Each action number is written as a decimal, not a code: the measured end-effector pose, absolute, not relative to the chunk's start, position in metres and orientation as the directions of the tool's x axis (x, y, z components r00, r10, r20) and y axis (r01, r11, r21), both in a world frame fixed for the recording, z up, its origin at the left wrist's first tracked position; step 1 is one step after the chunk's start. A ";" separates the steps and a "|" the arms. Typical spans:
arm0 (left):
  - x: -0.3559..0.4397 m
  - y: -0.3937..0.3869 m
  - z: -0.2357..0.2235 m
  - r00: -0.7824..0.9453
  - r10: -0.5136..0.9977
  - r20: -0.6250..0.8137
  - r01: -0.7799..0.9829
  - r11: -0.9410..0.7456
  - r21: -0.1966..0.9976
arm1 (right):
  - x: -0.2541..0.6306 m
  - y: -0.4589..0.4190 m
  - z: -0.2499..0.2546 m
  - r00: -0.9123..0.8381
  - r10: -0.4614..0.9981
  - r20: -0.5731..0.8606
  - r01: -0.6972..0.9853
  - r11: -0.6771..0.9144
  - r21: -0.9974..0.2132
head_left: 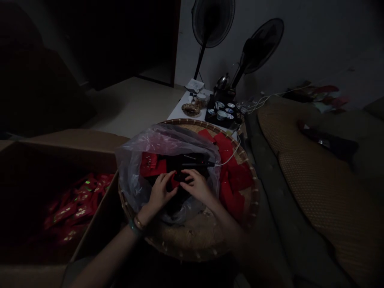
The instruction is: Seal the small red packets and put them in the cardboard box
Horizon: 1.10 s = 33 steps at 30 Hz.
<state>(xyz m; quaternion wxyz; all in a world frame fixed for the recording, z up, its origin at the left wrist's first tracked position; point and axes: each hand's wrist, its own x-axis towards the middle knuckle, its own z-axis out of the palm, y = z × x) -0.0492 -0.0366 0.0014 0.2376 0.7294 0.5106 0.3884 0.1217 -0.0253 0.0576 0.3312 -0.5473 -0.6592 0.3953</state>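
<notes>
Both hands are over an open clear plastic bag (129,158) in a round woven tray (180,248). Between the fingertips is a small red piece (175,182); its kind is too dark to make out. My left hand (160,193) grips it from the left, thumb and fingers curled. From the other side my right hand (196,186) closes its fingers at the piece and something dark. Just beyond the fingers lies a black stick-shaped device (198,164) with a red light and a white cord. Red packets (150,164) lie in the bag at the left.
More flat red pieces (231,176) cover the tray's right side. At the left stands a cardboard box (96,224) holding shiny red packets (79,204). Behind are a white table (177,114), teacups (222,115) and two fans (213,24). A sofa with a woven mat (306,172) is at the right.
</notes>
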 end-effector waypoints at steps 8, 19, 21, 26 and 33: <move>-0.047 -0.039 0.001 0.195 0.926 0.324 0.590 -0.374 0.716 | 0.111 -0.030 0.052 -0.144 0.983 0.113 0.472 0.169 -0.865; -0.047 -0.041 0.000 0.231 0.929 0.288 0.623 -0.369 0.690 | 0.110 -0.036 0.043 -0.165 0.967 0.194 0.401 0.245 -0.883; -0.047 -0.041 -0.001 0.225 0.935 0.275 0.633 -0.355 0.688 | 0.110 -0.037 0.046 -0.212 0.957 0.197 0.430 0.272 -0.861; -0.046 -0.040 -0.001 0.201 0.944 0.262 0.646 -0.329 0.689 | 0.111 -0.042 0.054 -0.243 0.939 0.245 0.526 0.340 -0.779; -0.046 -0.040 -0.001 0.189 0.946 0.264 0.646 -0.322 0.692 | 0.111 -0.045 0.045 -0.304 0.915 0.266 0.686 0.404 -0.605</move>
